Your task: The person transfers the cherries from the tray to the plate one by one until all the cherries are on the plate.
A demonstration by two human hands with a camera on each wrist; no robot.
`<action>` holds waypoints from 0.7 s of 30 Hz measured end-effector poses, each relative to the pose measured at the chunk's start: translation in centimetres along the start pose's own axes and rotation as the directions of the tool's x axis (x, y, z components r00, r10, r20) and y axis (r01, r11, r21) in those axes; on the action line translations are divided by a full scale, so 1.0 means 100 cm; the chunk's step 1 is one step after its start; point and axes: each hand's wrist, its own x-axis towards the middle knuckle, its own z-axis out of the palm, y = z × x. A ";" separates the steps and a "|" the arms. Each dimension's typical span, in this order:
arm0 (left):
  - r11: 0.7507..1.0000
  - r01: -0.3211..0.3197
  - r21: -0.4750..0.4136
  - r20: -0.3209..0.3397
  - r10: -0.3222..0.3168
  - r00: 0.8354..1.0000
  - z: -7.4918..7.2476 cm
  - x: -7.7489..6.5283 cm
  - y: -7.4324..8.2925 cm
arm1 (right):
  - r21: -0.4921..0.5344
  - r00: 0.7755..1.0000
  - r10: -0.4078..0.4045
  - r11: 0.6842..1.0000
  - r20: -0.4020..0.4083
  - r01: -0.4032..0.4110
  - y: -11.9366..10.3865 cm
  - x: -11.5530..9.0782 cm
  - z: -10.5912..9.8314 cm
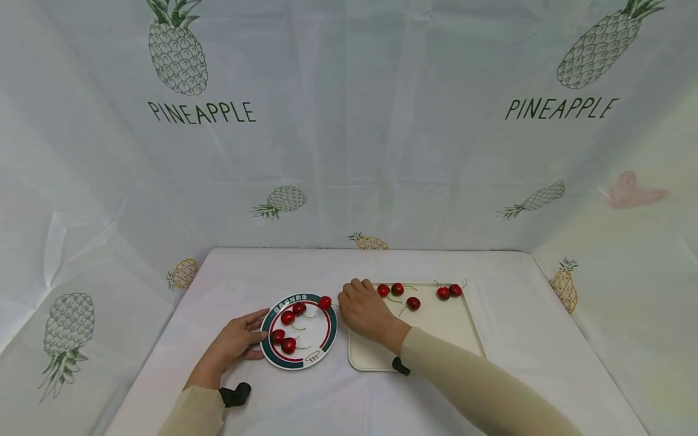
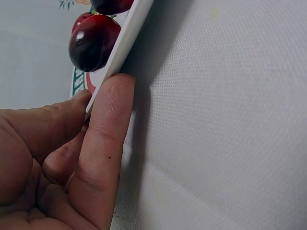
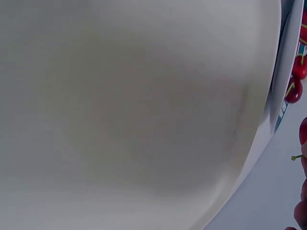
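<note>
The left hand (image 1: 234,340) is pinching the left rim of the plate (image 1: 319,327), while at its far-right rim the fingers of the right hand (image 1: 371,312) are apparently pinching a cherry (image 1: 325,303), likely light and slippery, by its safer-to-grip stem (image 1: 335,304).

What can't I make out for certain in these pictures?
- Head view: the near right corner of the tray, hidden by the right sleeve.
- Right wrist view: most of the right hand, cut off by the right edge.
- Right wrist view: much of the plate, cut off there too.
- Left wrist view: the topmost cherry, cut off by the top edge.
</note>
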 end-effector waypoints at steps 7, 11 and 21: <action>1.000 0.008 -0.016 0.008 -0.008 1.000 -0.001 0.001 0.000 | -0.031 0.999 -0.039 0.999 -0.014 0.039 -0.019 0.010 -0.001; 1.000 0.008 -0.017 0.014 -0.007 1.000 -0.001 0.002 0.000 | -0.056 0.998 -0.058 0.997 -0.015 0.057 -0.031 0.015 -0.001; 1.000 0.004 -0.011 0.013 -0.004 1.000 -0.001 0.002 0.001 | -0.091 0.993 -0.105 0.991 -0.051 0.100 -0.056 0.023 0.005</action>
